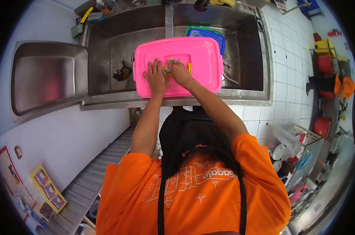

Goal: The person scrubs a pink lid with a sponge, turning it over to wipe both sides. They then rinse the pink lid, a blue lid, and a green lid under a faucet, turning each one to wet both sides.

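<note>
Pink lid (201, 55) over sink (107, 100), sponge (168, 70) atop

Blue box (208, 34) in steel sink (100, 58).

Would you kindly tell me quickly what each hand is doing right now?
Left hand: open, fingers spread flat on the pink container.
Right hand: closed on a yellow sponge.

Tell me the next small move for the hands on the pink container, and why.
Probably sweep the right hand, gripping a yellow sponge, outward across the pink container toward its right end, with the left hand pressing flat to steady it. Both hands sit bunched near the middle, and the container rests across the front rim of the sink.
</note>
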`<state>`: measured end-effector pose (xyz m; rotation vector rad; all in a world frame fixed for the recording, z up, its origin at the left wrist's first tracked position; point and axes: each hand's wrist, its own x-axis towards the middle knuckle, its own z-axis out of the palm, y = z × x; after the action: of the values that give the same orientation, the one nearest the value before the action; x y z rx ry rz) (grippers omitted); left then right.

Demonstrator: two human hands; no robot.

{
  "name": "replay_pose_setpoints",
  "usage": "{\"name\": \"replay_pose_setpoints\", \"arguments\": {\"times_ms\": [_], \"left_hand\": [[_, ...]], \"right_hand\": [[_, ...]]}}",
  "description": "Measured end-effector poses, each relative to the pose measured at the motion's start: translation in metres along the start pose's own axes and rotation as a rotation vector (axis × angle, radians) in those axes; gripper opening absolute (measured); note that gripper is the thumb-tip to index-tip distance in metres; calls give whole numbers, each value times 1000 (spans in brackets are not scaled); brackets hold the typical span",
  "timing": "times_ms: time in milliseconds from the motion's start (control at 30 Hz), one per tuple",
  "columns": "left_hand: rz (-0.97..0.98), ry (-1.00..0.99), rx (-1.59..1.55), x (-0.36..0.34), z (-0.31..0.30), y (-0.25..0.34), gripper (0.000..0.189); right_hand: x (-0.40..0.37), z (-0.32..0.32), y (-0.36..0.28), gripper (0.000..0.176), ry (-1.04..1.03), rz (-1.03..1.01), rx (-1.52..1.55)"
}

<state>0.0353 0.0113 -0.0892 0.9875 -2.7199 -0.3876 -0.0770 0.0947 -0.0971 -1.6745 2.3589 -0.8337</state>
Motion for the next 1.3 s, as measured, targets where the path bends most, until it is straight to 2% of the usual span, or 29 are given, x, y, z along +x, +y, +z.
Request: {"name": "replay_pose_setpoints", "arguments": {"times_ms": [67, 167, 300, 367, 400, 467, 767, 900, 967, 1067, 1100, 1167, 1300], "left_hand": [[20, 6, 30, 3, 4, -4, 47], [10, 1, 39, 3, 3, -4, 46], [19, 34, 28, 4, 2, -3, 45], [6, -11, 37, 4, 0, -3, 48], [5, -6, 36, 3, -2, -3, 48], [-20, 4, 0, 5, -3, -2, 49], [-50, 33, 8, 6, 3, -5, 48], [-52, 39, -8, 6, -1, -1, 49], [-71, 30, 13, 7, 0, -1, 50], [-56, -35, 40, 7, -1, -2, 52], [-48, -45, 43, 3, -1, -4, 52], [-13, -25, 38, 5, -2, -4, 54], [-62, -28, 23, 5, 2, -5, 59]], "right_hand": [[11, 8, 0, 12, 153, 10, 117], [30, -1, -8, 21, 86, 34, -38], [54, 17, 5, 26, -12, 80, -208], [58, 9, -6, 28, 21, 277, -135], [61, 7, -8, 28, 23, 273, -138], [67, 3, -8, 30, -66, 464, -177], [55, -35, 1, 25, -98, 707, -366], [46, -40, 15, 28, -96, 682, -360], [36, -30, 18, 27, 89, 570, -412], [35, -10, 9, 23, 139, 595, -325], [35, -2, -2, 23, 138, 608, -321], [49, 11, -23, 22, 41, 437, -352], [51, 8, -29, 21, 84, 459, -158]]}}
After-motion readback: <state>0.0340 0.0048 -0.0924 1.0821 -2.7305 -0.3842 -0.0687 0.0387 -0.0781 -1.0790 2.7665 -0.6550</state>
